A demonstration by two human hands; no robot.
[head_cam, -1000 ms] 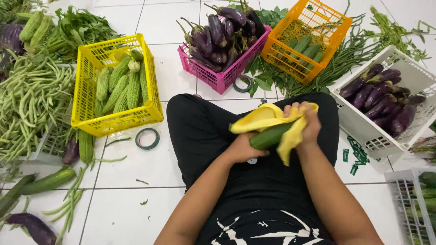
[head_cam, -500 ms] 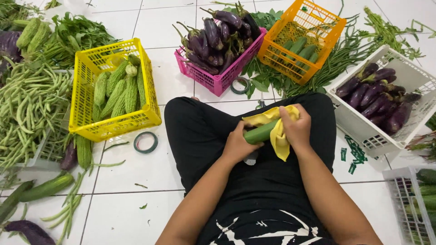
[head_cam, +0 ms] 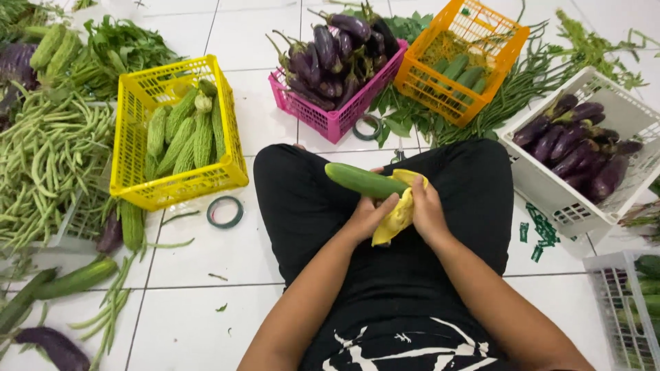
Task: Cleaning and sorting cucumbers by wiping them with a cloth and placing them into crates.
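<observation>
I sit cross-legged in black clothes on a white tiled floor. A green cucumber (head_cam: pixel 357 180) lies across my lap, pointing left, most of it bare. My left hand (head_cam: pixel 368 216) grips its near end from below. My right hand (head_cam: pixel 426 209) presses a bunched yellow cloth (head_cam: pixel 399 213) around that same end. Both hands touch each other over the cloth.
Around me: a yellow basket (head_cam: pixel 134 182) of bitter gourds, a pink basket (head_cam: pixel 323 120) of eggplants, an orange basket (head_cam: pixel 447 103) of cucumbers, a white crate (head_cam: pixel 570 213) of eggplants. Green beans (head_cam: pixel 41 158) pile at left. Tape rolls (head_cam: pixel 225 211) lie on the tiles.
The yellow cloth, spread over the cucumber a second ago, has bunched toward the near end. The cucumber now sticks out bare to the left, and my hands have drawn closer together.
</observation>
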